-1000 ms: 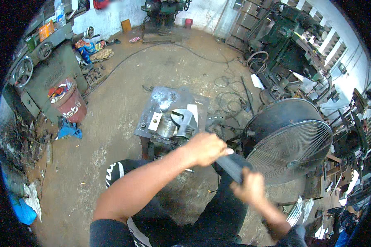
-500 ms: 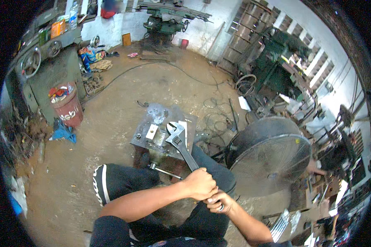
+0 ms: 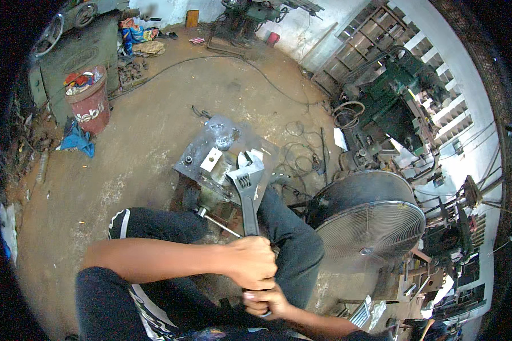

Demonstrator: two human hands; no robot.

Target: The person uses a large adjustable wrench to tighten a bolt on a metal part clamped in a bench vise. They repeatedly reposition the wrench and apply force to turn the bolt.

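Observation:
A large adjustable wrench [image 3: 248, 199] points away from me, its jaws over the right part of a dark metal plate [image 3: 182, 166]. My left hand [image 3: 251, 262] is closed around its handle. Just below it, my right hand [image 3: 266, 302], with a ring on one finger, is closed around the handle's end. A pale metal block with a hole [image 3: 211, 160] lies on the plate, left of the jaws. A small round nut-like piece [image 3: 189, 159] sits near the plate's left edge. Whether the jaws touch anything cannot be made out. A metal bar [image 3: 219, 220] sticks out below the plate.
My knees flank the plate's support. A big drum fan [image 3: 367, 219] stands close on the right. Cables [image 3: 302, 153] lie on the floor beyond the plate. A red bucket of rags [image 3: 91, 105] stands at the left beside a green machine [image 3: 77, 62]. More machinery [image 3: 387, 96] stands far right.
Both hands, still gripping the wrench, have swung left and closer to me. The handle now points more straight away. My view has also tilted downward.

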